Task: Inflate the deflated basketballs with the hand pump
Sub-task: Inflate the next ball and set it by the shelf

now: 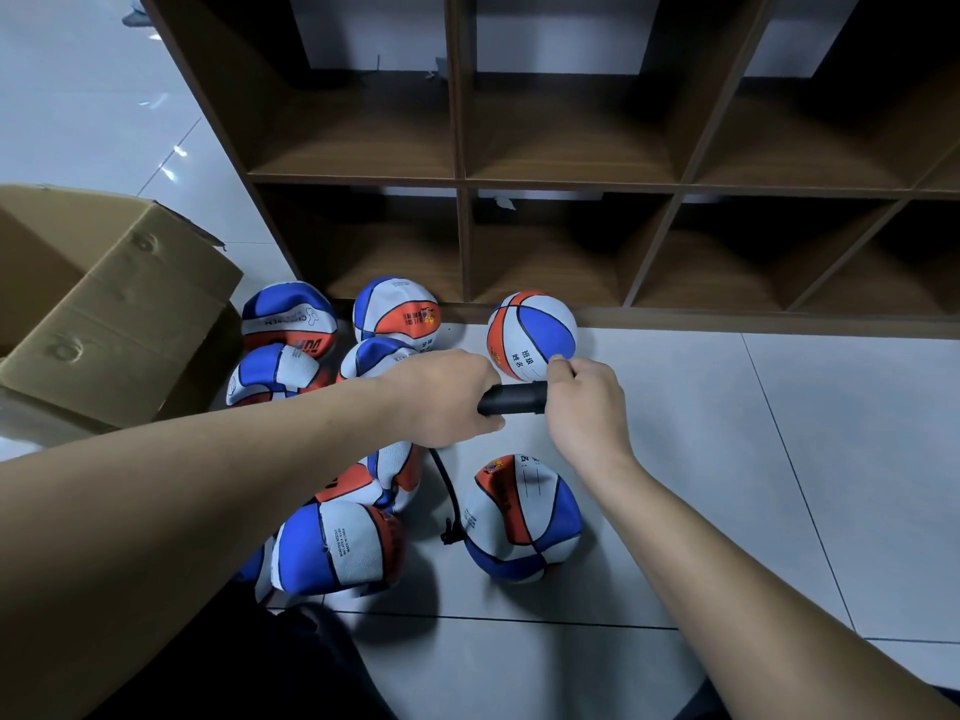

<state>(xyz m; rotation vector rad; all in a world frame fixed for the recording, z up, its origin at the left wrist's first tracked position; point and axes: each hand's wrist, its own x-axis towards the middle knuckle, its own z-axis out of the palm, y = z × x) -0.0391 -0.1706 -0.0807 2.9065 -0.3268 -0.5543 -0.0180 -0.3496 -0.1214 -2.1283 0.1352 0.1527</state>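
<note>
I hold a black hand pump (514, 399) level above the floor. My left hand (447, 397) grips its barrel and my right hand (587, 402) grips the handle end. A thin black hose (448, 493) hangs from the pump down to a partly slack red, white and blue basketball (522, 519) lying below my hands. One round, firm ball (532, 332) sits by the shelf base. Several flat, crumpled balls (337, 548) lie in a heap to the left.
A brown wooden cubby shelf (462, 184) with bare compartments stands straight ahead. An open cardboard box (109, 314) sits on the left. Pale floor tiles (779, 459) stretch to the right. My dark trouser legs fill the bottom edge.
</note>
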